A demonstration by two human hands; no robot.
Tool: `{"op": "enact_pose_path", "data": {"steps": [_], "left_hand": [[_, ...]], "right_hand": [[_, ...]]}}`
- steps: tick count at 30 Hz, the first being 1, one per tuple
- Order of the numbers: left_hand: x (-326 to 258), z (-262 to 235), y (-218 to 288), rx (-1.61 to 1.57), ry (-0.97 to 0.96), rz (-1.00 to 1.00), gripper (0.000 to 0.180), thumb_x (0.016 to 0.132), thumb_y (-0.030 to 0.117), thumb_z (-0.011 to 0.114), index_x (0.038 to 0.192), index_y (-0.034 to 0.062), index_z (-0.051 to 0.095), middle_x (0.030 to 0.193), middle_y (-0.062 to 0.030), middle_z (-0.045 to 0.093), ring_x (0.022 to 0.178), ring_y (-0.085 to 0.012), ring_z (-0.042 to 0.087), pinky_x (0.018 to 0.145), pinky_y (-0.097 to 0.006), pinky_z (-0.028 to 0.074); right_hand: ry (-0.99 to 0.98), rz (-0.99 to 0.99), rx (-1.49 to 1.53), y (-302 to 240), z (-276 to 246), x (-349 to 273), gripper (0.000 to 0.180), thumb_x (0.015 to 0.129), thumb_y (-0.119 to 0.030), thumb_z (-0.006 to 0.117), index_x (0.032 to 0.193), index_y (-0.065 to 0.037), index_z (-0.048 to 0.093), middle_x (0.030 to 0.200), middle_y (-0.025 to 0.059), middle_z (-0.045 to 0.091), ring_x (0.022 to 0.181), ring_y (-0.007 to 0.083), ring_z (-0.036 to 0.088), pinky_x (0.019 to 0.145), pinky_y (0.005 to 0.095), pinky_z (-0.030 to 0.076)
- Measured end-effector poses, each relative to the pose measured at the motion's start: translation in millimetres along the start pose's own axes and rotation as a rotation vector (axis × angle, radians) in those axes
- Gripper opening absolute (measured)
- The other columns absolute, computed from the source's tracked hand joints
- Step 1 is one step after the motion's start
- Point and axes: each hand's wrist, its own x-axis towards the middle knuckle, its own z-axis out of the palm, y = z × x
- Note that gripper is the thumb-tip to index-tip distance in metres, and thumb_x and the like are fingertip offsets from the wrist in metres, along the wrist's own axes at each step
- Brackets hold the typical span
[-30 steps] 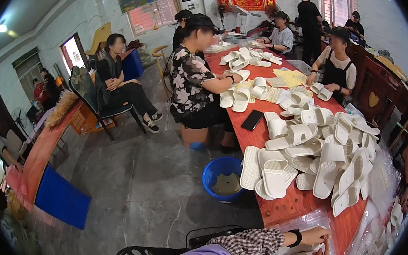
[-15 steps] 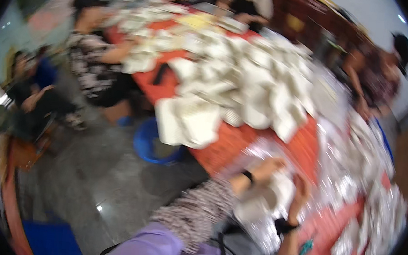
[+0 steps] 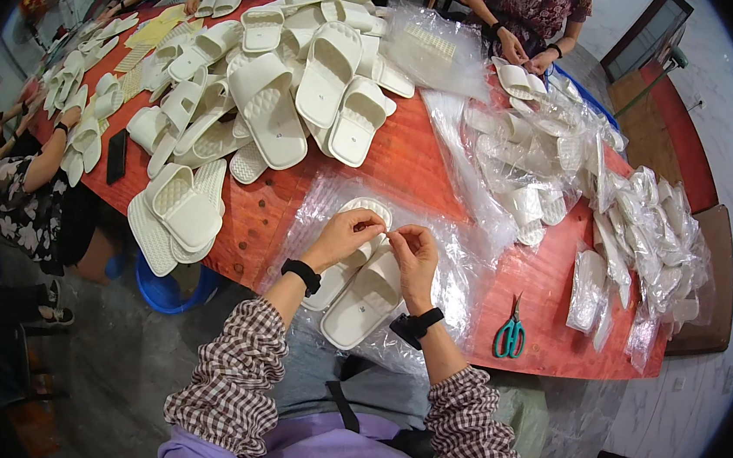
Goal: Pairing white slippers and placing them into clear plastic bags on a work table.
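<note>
A pair of off-white slide slippers (image 3: 363,309) lies side by side at the table's near edge, on top of clear plastic bags (image 3: 457,291). Over their straps, my left hand (image 3: 346,238) and my right hand (image 3: 416,261) meet, thumb and fingertips of each pinched together. Whatever sits between the fingertips is too small to make out. Both wrists carry black bands. To the right of my right hand, teal-handled scissors (image 3: 509,337) lie on the red tabletop (image 3: 542,318).
A big heap of loose slippers (image 3: 270,109) covers the table's left and middle. Bagged slippers (image 3: 644,240) pile up at the right. A black phone (image 3: 117,157) lies at the left edge, above a blue basin (image 3: 171,290). Other people's hands (image 3: 521,54) work around the table.
My view has swung to the right and steadied. My hands, earlier spread around slippers and plastic, are now close together with fingertips pinched above the pair.
</note>
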Motion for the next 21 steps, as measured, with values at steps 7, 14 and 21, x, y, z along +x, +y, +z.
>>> {"op": "enact_pose_path", "data": {"steps": [7, 14, 21], "left_hand": [[-2, -6, 1, 0.08, -0.044, -0.023, 0.014, 0.09, 0.012, 0.062, 0.095, -0.0001, 0.068, 0.085, 0.0004, 0.062, 0.075, -0.0066, 0.052, 0.067, -0.023, 0.042], [-2, -6, 0, 0.119, -0.091, -0.026, 0.013, 0.09, 0.011, 0.061, 0.094, 0.0002, 0.067, 0.083, -0.0004, 0.062, 0.075, -0.0076, 0.052, 0.067, -0.023, 0.042], [11, 0, -4, 0.039, -0.132, 0.034, 0.014, 0.09, 0.012, 0.062, 0.096, -0.0007, 0.066, 0.089, -0.0051, 0.065, 0.083, -0.0119, 0.058, 0.075, -0.026, 0.047]], "right_hand": [[0.004, -0.024, -0.023, 2, 4, -1, 0.013, 0.088, -0.005, 0.068, 0.097, -0.002, 0.059, 0.09, 0.0035, 0.064, 0.08, 0.0093, 0.062, 0.07, 0.022, 0.05], [-0.026, -0.019, -0.082, 1, 1, -4, 0.012, 0.088, -0.004, 0.068, 0.097, -0.003, 0.059, 0.09, 0.0035, 0.065, 0.083, 0.0094, 0.062, 0.071, 0.0223, 0.051], [-0.047, -0.036, -0.057, 2, -8, 7, 0.013, 0.087, -0.003, 0.068, 0.097, -0.003, 0.059, 0.09, 0.0013, 0.063, 0.08, 0.0074, 0.06, 0.067, 0.0208, 0.049]]}}
